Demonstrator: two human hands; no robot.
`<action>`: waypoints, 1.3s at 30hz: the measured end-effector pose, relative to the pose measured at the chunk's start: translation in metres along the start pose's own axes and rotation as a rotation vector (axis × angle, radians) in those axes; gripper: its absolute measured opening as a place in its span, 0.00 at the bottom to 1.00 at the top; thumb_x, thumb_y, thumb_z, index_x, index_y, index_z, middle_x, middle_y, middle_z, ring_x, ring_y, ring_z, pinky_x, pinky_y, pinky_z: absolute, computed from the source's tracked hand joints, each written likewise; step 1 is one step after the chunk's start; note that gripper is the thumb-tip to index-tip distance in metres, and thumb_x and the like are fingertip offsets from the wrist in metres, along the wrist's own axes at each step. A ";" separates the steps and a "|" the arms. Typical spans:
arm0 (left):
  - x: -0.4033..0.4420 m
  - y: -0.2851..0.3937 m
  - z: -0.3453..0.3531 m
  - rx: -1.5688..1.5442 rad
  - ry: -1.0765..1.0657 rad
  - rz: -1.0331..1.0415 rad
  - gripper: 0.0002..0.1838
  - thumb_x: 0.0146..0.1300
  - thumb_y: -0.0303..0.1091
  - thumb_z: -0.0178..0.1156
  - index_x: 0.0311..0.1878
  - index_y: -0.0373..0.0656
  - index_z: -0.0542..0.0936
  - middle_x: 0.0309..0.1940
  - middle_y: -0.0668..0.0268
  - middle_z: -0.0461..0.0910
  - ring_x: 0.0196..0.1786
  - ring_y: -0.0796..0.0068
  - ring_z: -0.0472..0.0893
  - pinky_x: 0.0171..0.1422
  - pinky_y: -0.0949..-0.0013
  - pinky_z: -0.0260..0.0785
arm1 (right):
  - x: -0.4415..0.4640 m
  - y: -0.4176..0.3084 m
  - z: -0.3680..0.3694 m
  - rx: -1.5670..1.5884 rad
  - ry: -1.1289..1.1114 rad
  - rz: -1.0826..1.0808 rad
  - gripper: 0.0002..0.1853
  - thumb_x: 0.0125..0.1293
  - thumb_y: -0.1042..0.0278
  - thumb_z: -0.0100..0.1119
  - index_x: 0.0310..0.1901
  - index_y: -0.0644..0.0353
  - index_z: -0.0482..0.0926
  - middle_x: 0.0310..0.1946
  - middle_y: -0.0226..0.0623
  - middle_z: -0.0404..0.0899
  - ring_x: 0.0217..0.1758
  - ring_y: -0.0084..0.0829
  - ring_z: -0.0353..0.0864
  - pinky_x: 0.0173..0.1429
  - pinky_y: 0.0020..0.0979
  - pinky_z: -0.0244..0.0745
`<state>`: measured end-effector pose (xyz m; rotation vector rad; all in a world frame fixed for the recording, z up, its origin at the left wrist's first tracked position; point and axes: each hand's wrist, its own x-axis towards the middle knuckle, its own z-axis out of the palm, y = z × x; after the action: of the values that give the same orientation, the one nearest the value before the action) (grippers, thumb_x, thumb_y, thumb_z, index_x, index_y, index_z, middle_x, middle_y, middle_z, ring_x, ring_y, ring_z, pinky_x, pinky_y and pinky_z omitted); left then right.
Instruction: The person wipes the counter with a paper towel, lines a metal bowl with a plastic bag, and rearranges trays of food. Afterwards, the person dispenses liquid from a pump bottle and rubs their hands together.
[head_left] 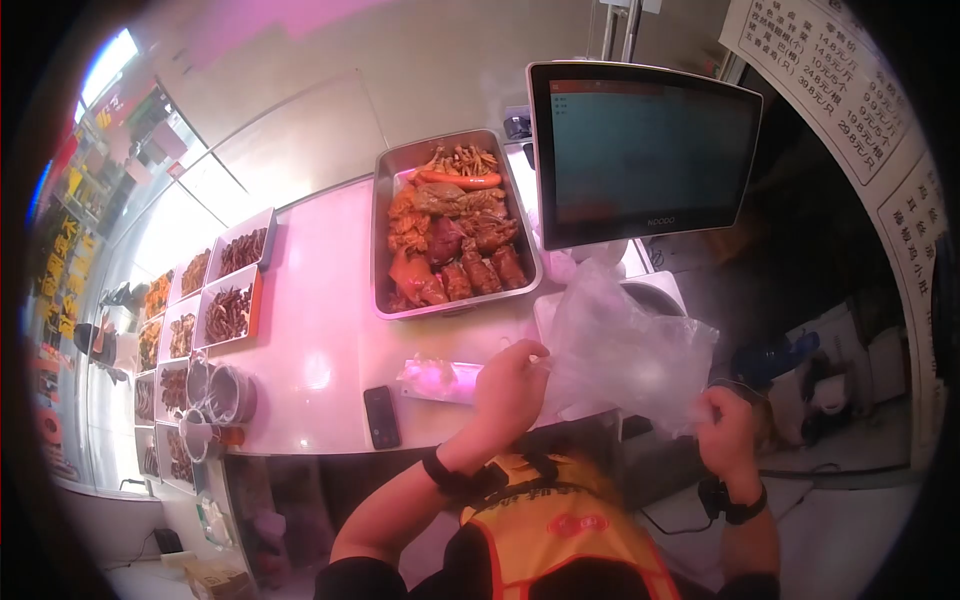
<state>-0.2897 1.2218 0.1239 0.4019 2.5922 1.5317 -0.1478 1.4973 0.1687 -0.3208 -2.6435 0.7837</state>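
Gripping the left edge of a clear plastic bag [630, 335], the left hand [512, 390] had thumb and fingers pressed together on the film. Bag lay between the two hands, held up in the air, just right of the left one. Right hand [727, 425] was closed on the lower right corner. Bag's long axis slanted, narrower end toward the monitor [650, 155], broader end down toward the right hand; could not tell which end was the mouth.

Containers, left to right. Far left: shallow white trays [256, 318] in rows, side by side; some held dark brown strips, others orange or paler pieces. Round tubs [232, 392] stood beside the nearer trays, contents not readable. Next, on the pink-lit counter [320, 300], a deep metal tray [382, 235], long side running away from the person. In it: thin knobbly pieces at the far end, one red-orange sausage [460, 180] lying crosswise just below, glazed brown meat through the middle, rolled chunks near the close edge. Phone [381, 417] lay by the counter's near edge, a shiny plastic packet [440, 380] between it and the left hand.
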 end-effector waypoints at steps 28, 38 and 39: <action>0.127 -0.060 0.155 0.645 -0.224 0.106 0.17 0.69 0.32 0.51 0.57 0.36 0.79 0.52 0.44 0.82 0.57 0.44 0.81 0.64 0.56 0.71 | 0.228 0.157 0.110 -0.308 -0.577 0.434 0.25 0.69 0.51 0.55 0.46 0.70 0.85 0.44 0.56 0.85 0.50 0.55 0.85 0.54 0.44 0.80; 0.085 -0.045 0.086 -0.187 -0.339 -0.691 0.19 0.60 0.31 0.62 0.52 0.30 0.81 0.37 0.57 0.85 0.34 0.67 0.85 0.36 0.63 0.77 | 0.072 0.147 0.040 0.625 -1.020 0.392 0.33 0.58 0.61 0.73 0.63 0.65 0.75 0.50 0.46 0.85 0.53 0.31 0.85 0.56 0.33 0.78; 0.073 -0.044 0.079 -0.372 -0.380 -0.743 0.18 0.61 0.28 0.61 0.53 0.31 0.81 0.39 0.59 0.85 0.36 0.67 0.85 0.36 0.64 0.77 | 0.048 0.151 0.048 0.621 -1.028 0.239 0.36 0.58 0.60 0.74 0.66 0.64 0.72 0.58 0.44 0.82 0.60 0.30 0.81 0.63 0.32 0.74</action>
<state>-0.3496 1.2891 0.0504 -0.2622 1.7959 1.4167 -0.1945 1.6131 0.0596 -0.0431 -2.9924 2.2642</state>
